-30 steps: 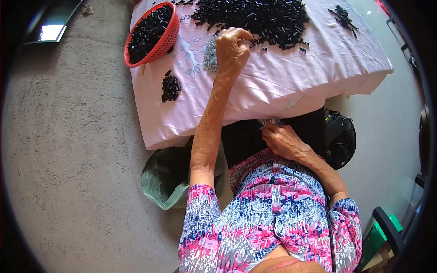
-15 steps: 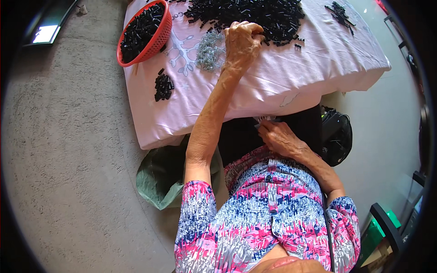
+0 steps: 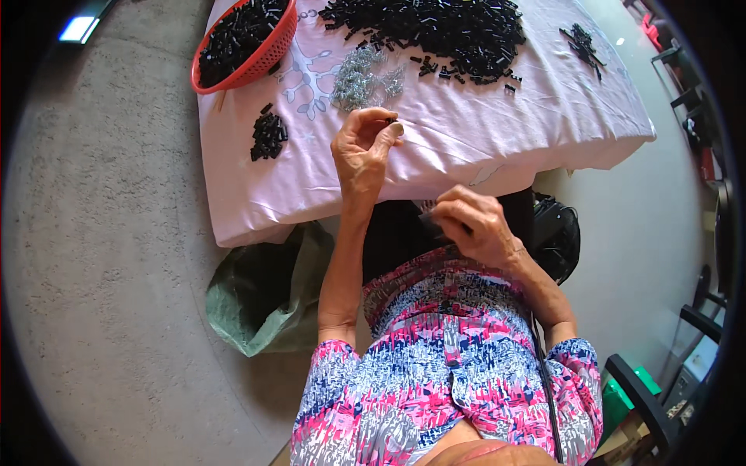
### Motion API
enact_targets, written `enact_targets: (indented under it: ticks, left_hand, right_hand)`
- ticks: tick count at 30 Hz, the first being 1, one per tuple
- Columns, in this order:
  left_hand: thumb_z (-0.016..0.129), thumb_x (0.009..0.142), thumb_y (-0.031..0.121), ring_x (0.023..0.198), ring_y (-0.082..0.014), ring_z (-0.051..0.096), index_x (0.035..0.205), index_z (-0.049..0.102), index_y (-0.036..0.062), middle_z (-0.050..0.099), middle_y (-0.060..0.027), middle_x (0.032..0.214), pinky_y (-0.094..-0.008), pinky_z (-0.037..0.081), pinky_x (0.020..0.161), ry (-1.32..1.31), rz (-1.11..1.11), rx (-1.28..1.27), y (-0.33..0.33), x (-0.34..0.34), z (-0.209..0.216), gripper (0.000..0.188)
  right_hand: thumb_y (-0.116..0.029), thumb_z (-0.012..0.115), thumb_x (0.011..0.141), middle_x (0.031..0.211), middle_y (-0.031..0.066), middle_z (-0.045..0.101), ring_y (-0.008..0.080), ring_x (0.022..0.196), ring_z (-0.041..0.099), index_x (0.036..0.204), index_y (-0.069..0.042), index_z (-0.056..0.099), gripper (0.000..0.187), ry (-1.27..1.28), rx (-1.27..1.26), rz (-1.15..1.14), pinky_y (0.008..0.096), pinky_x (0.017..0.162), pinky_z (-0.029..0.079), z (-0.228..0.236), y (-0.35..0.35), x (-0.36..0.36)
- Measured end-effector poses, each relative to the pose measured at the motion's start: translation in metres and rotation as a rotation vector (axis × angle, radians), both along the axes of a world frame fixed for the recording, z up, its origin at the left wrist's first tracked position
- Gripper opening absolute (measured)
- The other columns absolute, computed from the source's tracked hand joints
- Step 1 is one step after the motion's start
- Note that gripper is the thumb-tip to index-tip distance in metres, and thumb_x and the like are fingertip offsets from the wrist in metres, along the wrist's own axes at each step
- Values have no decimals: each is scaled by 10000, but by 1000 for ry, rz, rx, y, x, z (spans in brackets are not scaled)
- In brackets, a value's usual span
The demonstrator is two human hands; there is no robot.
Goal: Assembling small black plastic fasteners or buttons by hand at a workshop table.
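Raised over the near part of the table, my left hand (image 3: 362,151) pinches a small black plastic piece (image 3: 391,121) between thumb and fingers. My right hand (image 3: 475,221) is held lower, off the table's edge and above my lap. Its fingers are curled around a small silvery object (image 3: 427,207), mostly hidden and blurred, so its kind is unclear. Just beyond my left hand lies a tangle of small silvery wire-like parts (image 3: 357,81). A wide heap of black plastic pieces (image 3: 443,31) covers the far middle of the cloth.
The table wears a pink patterned cloth (image 3: 513,124). At its left stands a red basket (image 3: 268,58) full of black pieces. Smaller black piles lie at the left (image 3: 269,136) and far right (image 3: 581,46). A green sack (image 3: 252,311) opens below; a black bag (image 3: 558,241) sits right.
My left hand has come back from the black heap toward me with a black piece pinched in it. My right hand has risen slightly from my lap.
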State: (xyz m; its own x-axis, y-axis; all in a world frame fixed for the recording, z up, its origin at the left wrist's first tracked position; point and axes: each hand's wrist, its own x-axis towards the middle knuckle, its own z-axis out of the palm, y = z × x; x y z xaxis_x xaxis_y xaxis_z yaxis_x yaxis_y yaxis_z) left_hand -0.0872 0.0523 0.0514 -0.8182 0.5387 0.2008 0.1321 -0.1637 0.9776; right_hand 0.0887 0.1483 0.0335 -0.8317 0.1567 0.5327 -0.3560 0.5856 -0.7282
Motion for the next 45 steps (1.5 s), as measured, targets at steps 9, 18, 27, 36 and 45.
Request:
enact_targets:
  ticks: [9, 18, 27, 36, 45]
  left_hand:
    - [668, 861, -20, 719, -104, 636, 995, 655, -11, 663, -51, 842, -226, 535, 686, -76, 87, 133, -8, 7, -10, 135]
    - [636, 831, -75, 826, -129, 648, 1169, 589, 13, 635, -77, 933, -248, 545, 756, -33, 124, 158, -6, 9, -14, 352]
    - [671, 852, -13, 785, -92, 591, 1045, 599, 26, 617, -33, 902, -244, 516, 750, 85, 393, 215, -7, 10, -27, 209]
    - [637, 865, -18, 759, -82, 584, 1011, 590, 26, 617, -22, 863, -232, 490, 732, 123, 383, 156, -6, 10, -24, 160]
    - [629, 864, -25, 714, -70, 587, 998, 627, 17, 634, -26, 853, -213, 499, 660, 43, 269, 147, -9, 9, -17, 140]
  right_hand:
    - [-28, 641, 811, 861, 89, 605, 276, 767, 626, 897, -30, 630, 87, 117, 459, -454, 376, 629, 517, 25, 74, -87]
    - [-108, 639, 834, 883, 112, 596, 304, 854, 615, 889, -51, 647, 80, -147, 550, -601, 417, 728, 507, 18, 87, -115]
    - [14, 671, 771, 849, 76, 658, 222, 723, 658, 874, -28, 680, 111, -4, 159, -251, 304, 645, 527, 28, 54, -108]
    - [-156, 686, 798, 891, 105, 646, 282, 790, 649, 928, -51, 702, 168, -290, 324, -254, 378, 716, 516, 27, 33, -123]
    - [-94, 714, 760, 851, 98, 647, 252, 765, 656, 890, -31, 672, 150, -285, 215, -240, 341, 690, 532, 23, 42, -116]
